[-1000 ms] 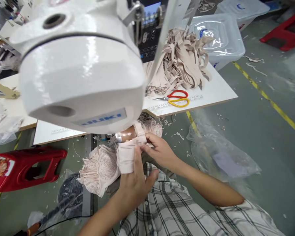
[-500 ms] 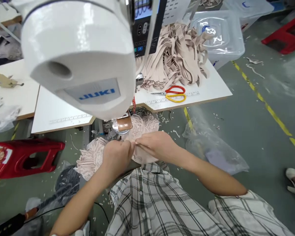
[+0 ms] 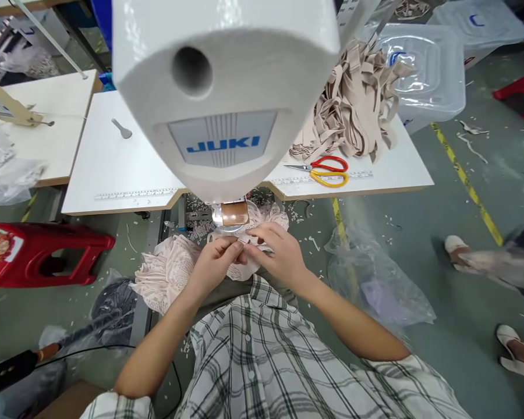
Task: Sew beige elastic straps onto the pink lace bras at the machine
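Observation:
Just in front of the white JUKI sewing machine [image 3: 218, 75], my two hands meet at a piece of pale pink lace fabric [image 3: 242, 271]. My left hand [image 3: 216, 263] pinches the fabric's edge between thumb and fingers. From the other side my right hand [image 3: 283, 256] grips the same edge, thumb and index finger close to the left fingertips. The exact bit between the fingertips is too small to make out. Beyond the hands sits the machine's sewing bed [image 3: 233, 214] with a copper-coloured plate. A bundle of pink lace pieces [image 3: 168, 270] hangs left of my left hand.
On the white table [image 3: 113, 163] lie scissors [image 3: 325, 171] with red and yellow handles, beside a heap of beige fabric strips [image 3: 353, 110]. Clear plastic boxes [image 3: 423, 70] stand behind. A red stool [image 3: 48, 256] is at left, a plastic bag [image 3: 379, 291] at right. Someone's feet [image 3: 460, 250] show far right.
My view has shifted, so the machine head appears further right. My hands have turned and their fingers are less tightly bunched on the fabric. A person's legs have come further into view at right.

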`<state>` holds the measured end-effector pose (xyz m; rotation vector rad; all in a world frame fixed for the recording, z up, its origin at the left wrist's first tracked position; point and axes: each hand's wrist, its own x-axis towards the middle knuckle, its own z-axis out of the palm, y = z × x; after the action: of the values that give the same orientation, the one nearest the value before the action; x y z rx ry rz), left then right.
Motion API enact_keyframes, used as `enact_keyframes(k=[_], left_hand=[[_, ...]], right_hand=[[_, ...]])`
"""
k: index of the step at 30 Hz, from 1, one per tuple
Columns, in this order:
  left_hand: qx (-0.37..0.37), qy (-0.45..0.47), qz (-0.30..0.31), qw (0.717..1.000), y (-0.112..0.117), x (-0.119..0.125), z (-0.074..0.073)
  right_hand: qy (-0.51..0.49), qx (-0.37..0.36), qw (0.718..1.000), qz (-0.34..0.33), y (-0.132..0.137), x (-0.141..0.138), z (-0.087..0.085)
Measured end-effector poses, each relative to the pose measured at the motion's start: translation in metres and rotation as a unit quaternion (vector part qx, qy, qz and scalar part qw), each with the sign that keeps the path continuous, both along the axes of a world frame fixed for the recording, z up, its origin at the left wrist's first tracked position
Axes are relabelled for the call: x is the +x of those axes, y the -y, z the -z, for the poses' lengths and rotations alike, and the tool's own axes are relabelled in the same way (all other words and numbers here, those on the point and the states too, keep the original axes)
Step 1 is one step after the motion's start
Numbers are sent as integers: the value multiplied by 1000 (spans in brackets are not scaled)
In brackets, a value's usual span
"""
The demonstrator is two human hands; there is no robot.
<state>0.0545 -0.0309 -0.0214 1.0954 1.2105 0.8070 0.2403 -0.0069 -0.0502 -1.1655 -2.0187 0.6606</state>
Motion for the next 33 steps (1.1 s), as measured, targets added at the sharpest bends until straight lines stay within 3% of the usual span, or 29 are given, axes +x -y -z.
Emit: enact_keyframes(k=[5,11,14,16,17,19,21,22,25,29,33], left_hand=[[50,-127,-21,990,3,4,-5],[79,-182,-28,980,1,8,1],[89,-242,-38,966,-2,0,3],[79,-263,-38,961,-3,-12,1],[71,-269,-34,960,-3,-20,-2],[53,-277,-29,959,-3,-35,-9],[27,-256,-24,966,-1,-46,-16],[10,-231,-22,973,0,-48,-19],[-36,-130,-23,991,3,-45,-20],[-97,6,-62,993,5,-37,-8],[-151,150,-106,971,5,-36,4]], right_hand=[[5,-68,998,-11,-2,-3,-1],[-26,10,1000,10,6,-12,8],[-13,46,997,-68,4,-10,16],[31,54,992,-111,-17,7,22],[61,53,992,-94,-34,21,23],[135,42,990,23,-78,57,21],[247,23,957,148,-126,97,15],[318,-2,936,150,-147,114,12],[368,-37,924,94,-182,146,4],[376,-28,925,43,-167,163,8],[362,6,932,25,-145,176,18]])
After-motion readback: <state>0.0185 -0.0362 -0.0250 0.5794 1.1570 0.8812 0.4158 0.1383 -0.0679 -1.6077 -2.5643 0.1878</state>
